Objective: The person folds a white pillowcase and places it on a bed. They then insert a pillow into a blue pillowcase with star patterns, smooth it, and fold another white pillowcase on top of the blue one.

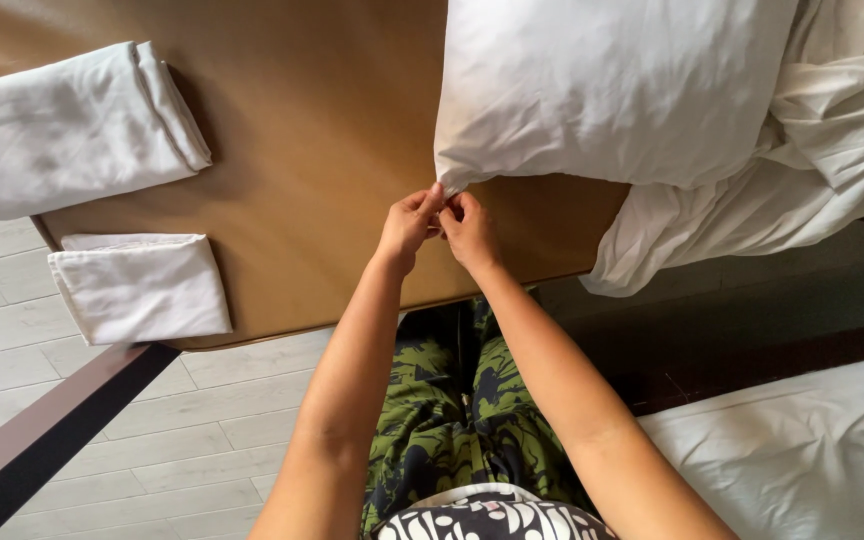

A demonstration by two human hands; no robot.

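Pillow (612, 85) in its white case lies on the brown bed surface (322, 130), its near corner pointing down toward you and its long axis running left to right. Your left hand (409, 225) and right hand (469, 228) meet at that corner — both forearms stretched forward, fingers pinched shut on the fabric tip. Two folded white cloths (62, 125) lie well apart at left.

Soft, even daylight, image sharp throughout (white linen slightly overexposed); faint shadows, mild wide-angle distortion.
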